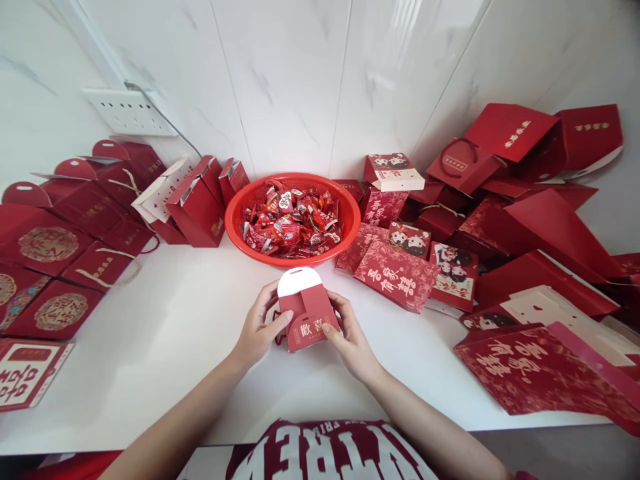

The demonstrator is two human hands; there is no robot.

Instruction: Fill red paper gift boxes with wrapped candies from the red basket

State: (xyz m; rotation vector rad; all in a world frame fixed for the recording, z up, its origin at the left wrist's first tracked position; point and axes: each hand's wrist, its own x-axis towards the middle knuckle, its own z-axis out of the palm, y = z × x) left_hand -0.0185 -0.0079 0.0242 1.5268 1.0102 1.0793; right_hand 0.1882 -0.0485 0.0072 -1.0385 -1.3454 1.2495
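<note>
Between both hands is a small red gift box (306, 312) with gold lettering on its front and a rounded white flap raised at its top. My left hand (263, 327) grips its left side, thumb on the front face. On the right side, my right hand (353, 337) is closed round the box, its thumb pressing near the lettering. A bit of dark red cord shows beside the left fingers. Just behind the box stands a red plastic basket (233, 223) heaped with red-wrapped candies (295, 223).
Red boxes with round gold emblems (47, 243) stand along the left. Several flat, patterned boxes (397, 277) and a pile of folded red bags (545, 220) cover the right of the white table (165, 373). A power strip (127, 112) with a cable is on the tiled wall.
</note>
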